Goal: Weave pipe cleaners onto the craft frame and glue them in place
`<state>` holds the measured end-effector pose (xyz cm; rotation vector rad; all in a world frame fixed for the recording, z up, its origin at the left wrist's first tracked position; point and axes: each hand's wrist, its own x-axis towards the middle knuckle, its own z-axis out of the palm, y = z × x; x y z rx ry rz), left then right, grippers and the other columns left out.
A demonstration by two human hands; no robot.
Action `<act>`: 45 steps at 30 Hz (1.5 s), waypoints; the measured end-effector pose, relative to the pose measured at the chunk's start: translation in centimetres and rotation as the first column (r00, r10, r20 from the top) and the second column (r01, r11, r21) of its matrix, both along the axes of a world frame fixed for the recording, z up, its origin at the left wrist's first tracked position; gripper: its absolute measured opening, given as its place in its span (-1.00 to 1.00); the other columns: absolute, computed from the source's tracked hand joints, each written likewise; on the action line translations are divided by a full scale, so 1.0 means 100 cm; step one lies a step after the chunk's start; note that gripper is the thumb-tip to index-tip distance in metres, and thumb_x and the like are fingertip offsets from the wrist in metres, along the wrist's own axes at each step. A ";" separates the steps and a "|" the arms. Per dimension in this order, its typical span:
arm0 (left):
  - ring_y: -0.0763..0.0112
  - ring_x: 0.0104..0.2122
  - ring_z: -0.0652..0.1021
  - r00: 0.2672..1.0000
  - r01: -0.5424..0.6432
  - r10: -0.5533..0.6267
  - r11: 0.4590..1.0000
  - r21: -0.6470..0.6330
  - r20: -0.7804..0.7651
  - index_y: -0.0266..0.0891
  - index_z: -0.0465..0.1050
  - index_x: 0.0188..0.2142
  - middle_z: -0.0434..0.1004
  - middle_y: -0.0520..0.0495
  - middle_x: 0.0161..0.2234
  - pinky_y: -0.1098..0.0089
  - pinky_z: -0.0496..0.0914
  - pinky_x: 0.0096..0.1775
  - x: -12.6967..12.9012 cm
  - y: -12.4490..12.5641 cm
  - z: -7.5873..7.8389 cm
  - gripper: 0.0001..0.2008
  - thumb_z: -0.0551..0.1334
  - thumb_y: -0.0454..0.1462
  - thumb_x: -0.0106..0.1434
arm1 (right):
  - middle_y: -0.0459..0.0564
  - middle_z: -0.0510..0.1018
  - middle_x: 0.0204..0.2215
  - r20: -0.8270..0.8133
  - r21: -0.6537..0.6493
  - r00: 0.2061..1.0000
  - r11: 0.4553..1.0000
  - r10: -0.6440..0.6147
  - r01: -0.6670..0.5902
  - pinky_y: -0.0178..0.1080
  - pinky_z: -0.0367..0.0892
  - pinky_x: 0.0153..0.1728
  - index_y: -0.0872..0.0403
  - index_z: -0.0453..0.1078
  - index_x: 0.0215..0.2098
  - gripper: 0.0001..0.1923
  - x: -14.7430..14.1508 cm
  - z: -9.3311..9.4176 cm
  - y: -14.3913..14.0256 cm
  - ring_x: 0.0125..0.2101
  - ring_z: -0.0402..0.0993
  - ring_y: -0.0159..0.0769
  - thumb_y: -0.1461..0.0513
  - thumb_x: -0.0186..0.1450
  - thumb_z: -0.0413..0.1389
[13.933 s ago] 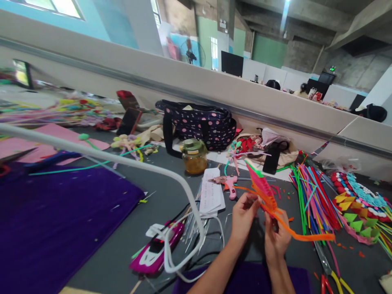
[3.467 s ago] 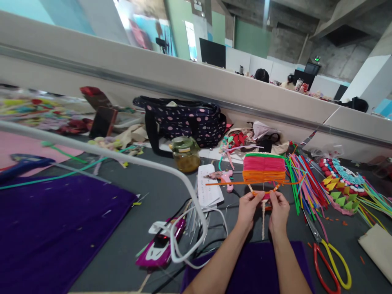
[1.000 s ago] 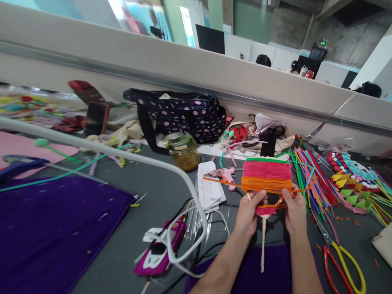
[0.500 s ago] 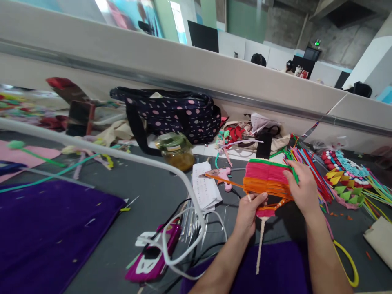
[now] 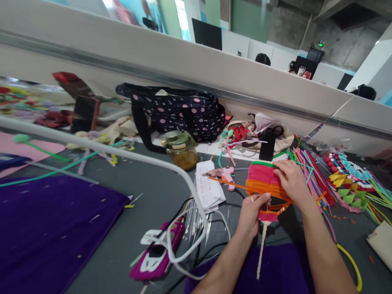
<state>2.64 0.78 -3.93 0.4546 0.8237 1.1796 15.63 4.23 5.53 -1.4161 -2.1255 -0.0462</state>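
Observation:
A pipe-cleaner craft piece point(image 5: 265, 173) is held up in front of me, striped green along the top, then pink and orange, with open gaps lower down. A cream wrapped stick point(image 5: 261, 251) hangs from its base. My left hand point(image 5: 252, 212) pinches its lower frame, thumb on the front. My right hand point(image 5: 292, 181) grips the upper right corner, its fingers bent over the green edge. An orange pipe cleaner point(image 5: 228, 182) sticks out to the left. Parts of both hands' fingers are hidden behind the piece.
A pink glue gun point(image 5: 227, 176) lies by a paper sheet point(image 5: 206, 188). A white cable point(image 5: 159, 165) loops over a magenta power strip point(image 5: 157, 253). Behind stand a lidded jar point(image 5: 180, 151) and a dotted bag point(image 5: 183, 112). Loose pipe cleaners point(image 5: 315, 175) lie right.
My right hand has slid left along the green top edge, and the loose green end beside its fingers is out of sight. My left hand keeps its hold. The whole view has shifted slightly.

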 end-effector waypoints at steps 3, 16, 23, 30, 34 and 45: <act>0.52 -0.62 0.41 1.000 0.005 -0.005 1.000 0.005 0.022 -0.35 0.49 -0.61 0.48 -0.04 -0.62 0.49 0.28 -0.48 0.001 0.000 0.000 -0.77 0.45 -0.23 -0.16 | 0.08 0.53 -0.16 -0.003 -0.001 1.000 1.000 0.013 -0.013 -0.08 0.25 -0.08 0.08 0.42 -0.06 -0.71 -0.001 0.001 0.001 -0.12 0.37 -0.15 0.28 0.31 -0.03; 0.54 -0.60 0.45 0.978 -0.163 0.167 0.986 -0.039 0.122 -0.34 0.51 -0.52 0.53 -0.02 -0.58 0.47 0.36 -0.44 -0.001 0.005 0.000 -0.73 0.46 -0.21 -0.18 | -0.09 0.49 -0.59 -0.463 -0.186 0.815 0.937 -0.350 0.297 -0.31 0.24 -0.44 0.04 0.45 -0.53 -0.72 0.009 -0.039 -0.077 -0.55 0.36 -0.34 0.06 0.23 0.11; 0.53 -0.61 0.45 0.989 -0.120 0.122 0.992 -0.026 0.088 -0.34 0.50 -0.52 0.53 -0.02 -0.58 0.47 0.35 -0.47 0.006 0.001 -0.002 -0.74 0.46 -0.23 -0.17 | -0.03 0.59 -0.41 -0.893 -0.399 0.249 0.916 -0.376 -0.045 -0.23 0.34 -0.33 0.10 0.50 -0.33 -0.69 0.006 -0.083 -0.056 -0.42 0.46 -0.27 0.05 0.06 0.26; 0.51 -0.62 0.47 0.989 -0.145 0.145 0.989 0.004 0.031 -0.32 0.47 -0.48 0.50 0.02 -0.61 0.48 0.37 -0.48 0.005 0.005 -0.004 -0.69 0.45 -0.17 -0.15 | -0.09 0.55 -0.49 -0.920 -0.348 0.159 0.933 -0.358 0.089 -0.27 0.31 -0.40 0.12 0.47 -0.41 -0.72 0.008 -0.100 -0.050 -0.48 0.40 -0.34 0.09 0.03 0.29; 0.41 -0.56 0.55 0.983 -0.175 0.177 0.984 -0.039 0.051 -0.29 0.43 -0.42 0.52 0.01 -0.58 0.45 0.41 -0.47 0.000 0.008 -0.004 -0.67 0.41 -0.12 -0.09 | -0.16 0.47 -0.61 -0.925 -0.337 0.134 0.931 -0.354 0.138 -0.33 0.22 -0.53 0.12 0.43 -0.48 -0.72 0.013 -0.101 -0.051 -0.60 0.30 -0.43 0.07 0.03 0.29; 0.34 -0.46 0.61 0.979 -0.205 0.204 0.978 0.037 0.025 -0.29 0.48 -0.41 0.58 -0.03 -0.51 0.46 0.41 -0.41 -0.004 0.008 -0.006 -0.71 0.41 -0.17 -0.09 | -0.13 0.44 -0.64 -0.946 -0.322 -0.064 0.942 -0.317 0.097 -0.42 -0.02 -0.73 0.14 0.39 -0.55 -0.67 0.016 -0.101 -0.052 -0.70 0.16 -0.55 0.05 0.01 0.31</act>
